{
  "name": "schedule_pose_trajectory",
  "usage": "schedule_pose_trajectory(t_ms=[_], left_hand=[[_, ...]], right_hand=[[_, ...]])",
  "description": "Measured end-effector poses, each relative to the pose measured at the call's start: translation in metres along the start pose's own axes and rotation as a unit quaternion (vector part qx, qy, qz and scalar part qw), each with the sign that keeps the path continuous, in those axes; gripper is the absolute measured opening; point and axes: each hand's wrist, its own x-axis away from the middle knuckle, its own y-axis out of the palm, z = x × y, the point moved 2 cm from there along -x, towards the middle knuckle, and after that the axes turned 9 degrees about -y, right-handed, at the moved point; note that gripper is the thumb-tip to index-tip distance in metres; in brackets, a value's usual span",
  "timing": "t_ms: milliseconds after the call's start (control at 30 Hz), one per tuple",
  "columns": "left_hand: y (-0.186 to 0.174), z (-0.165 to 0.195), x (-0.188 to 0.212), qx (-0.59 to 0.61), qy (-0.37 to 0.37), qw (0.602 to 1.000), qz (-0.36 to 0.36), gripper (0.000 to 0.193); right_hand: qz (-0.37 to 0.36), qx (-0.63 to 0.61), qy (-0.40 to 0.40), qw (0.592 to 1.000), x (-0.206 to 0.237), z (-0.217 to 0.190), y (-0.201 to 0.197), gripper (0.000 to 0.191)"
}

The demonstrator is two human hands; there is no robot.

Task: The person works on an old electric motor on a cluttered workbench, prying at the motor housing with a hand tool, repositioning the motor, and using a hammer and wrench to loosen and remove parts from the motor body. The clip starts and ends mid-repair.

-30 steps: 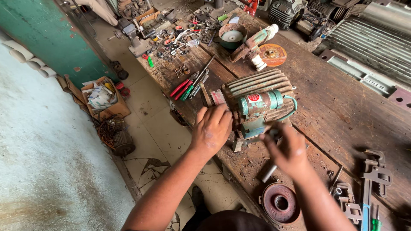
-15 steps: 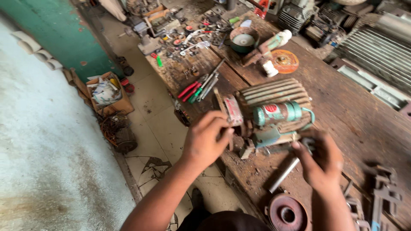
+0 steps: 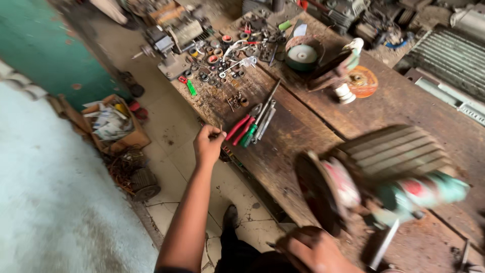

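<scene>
Head view, looking down at a cluttered wooden bench [image 3: 313, 126]. The left hand [image 3: 208, 145] reaches out to the bench edge, fingers closed, pinching something small and thin just beside red and green pliers [image 3: 246, 129]. The right hand [image 3: 316, 250] sits low and near, blurred; its grip cannot be told. Just above it lies a green angle grinder [image 3: 394, 194], its dark disc [image 3: 318, 189] facing the person. The step seems to be fetching a tool for the grinder; bringing it to the disc calls for a steady hold.
</scene>
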Motion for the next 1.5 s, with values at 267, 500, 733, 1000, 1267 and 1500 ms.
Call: schedule_pose_trajectory(t_ms=[267, 500, 733, 1000, 1267, 1500], left_hand=[[0.0, -0.031, -0.185, -0.206, 0.079, 0.973, -0.062, 0.022], [0.036, -0.066, -0.241, -0.275, 0.076, 0.929, -0.236, 0.02], [0.012, -0.094, -0.23, -0.03, 0.065, 0.974, -0.214, 0.02], [0.018, -0.068, -0.098, 0.021, 0.125, 0.886, -0.445, 0.012], [0.026, -0.014, 0.003, -0.017, 0.067, 0.814, -0.577, 0.021], [0.039, 0.053, 0.05, 0.015, 0.281, 0.815, -0.506, 0.037]], right_hand=[[0.068, -0.062, 0.239, 0.967, -0.146, 0.068, 0.042, 0.022], [0.087, -0.005, 0.38, 0.921, -0.193, 0.079, 0.041, 0.02], [0.138, 0.007, 0.403, 0.904, -0.211, 0.069, 0.022, 0.018], [0.17, 0.055, 0.439, 0.88, -0.179, 0.014, 0.015, 0.019], [0.187, 0.06, 0.477, 0.856, -0.091, -0.076, 0.007, 0.017], [0.608, -0.164, 0.421, 0.653, 0.029, -0.151, 0.004, 0.014]])
